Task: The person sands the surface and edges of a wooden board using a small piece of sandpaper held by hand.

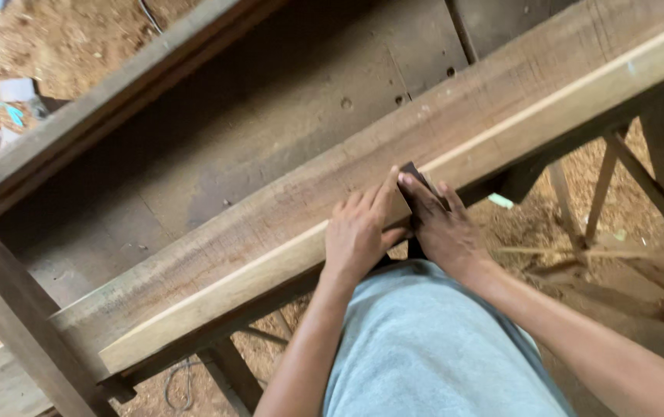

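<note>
Resting plank; sawdust floor

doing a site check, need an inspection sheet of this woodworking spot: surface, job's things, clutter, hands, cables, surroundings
surface: dark worn bench top with small holes, framed by a wooden rail.
job's things: long wooden beam lying diagonally across the frame, pale along its near edge; small dark flat tool set against the beam.
clutter: pale scraps on the ground at upper left; a light green scrap under the beam.
hands: left hand flat on the beam's edge beside the tool; right hand pressing on the tool.
cables: one thin cable looped on the ground below the beam.
surroundings: sawdust-covered ground, wooden trestle legs.
</note>
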